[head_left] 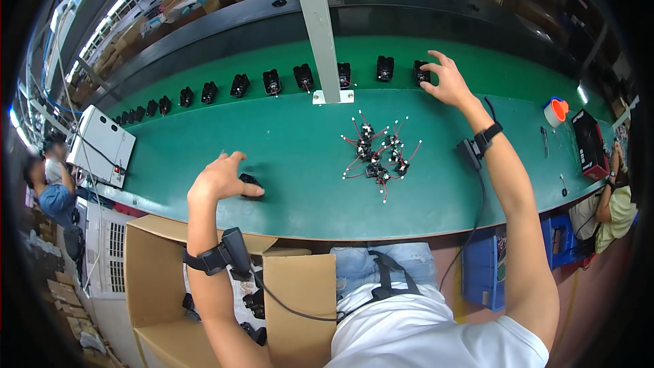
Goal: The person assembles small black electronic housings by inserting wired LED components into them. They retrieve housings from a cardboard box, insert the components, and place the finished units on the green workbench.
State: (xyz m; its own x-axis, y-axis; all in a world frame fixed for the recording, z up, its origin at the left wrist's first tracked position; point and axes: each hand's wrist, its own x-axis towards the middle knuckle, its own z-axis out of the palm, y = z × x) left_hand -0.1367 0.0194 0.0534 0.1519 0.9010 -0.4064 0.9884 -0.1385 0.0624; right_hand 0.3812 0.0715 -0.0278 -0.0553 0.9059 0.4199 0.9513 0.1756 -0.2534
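My left hand [219,178] is low over the green bench, its fingers spread and its thumb across a small black part [251,182] on the surface. The fingers do not wrap round that part. At the far right, my right hand [448,82] has thumb and index finger on either side of a boxy black housing [420,71], the last in a row on the belt. Between my hands lies a pile of small black parts with red wires and white connectors [378,153].
A row of black housings [240,85] runs along the green conveyor belt. A grey metal post [320,34] stands at the bench's back. An orange tape roll [557,110] and a black-and-red box [589,143] are at right. Below, an open carton [300,300] stands. Other people sit at both sides.
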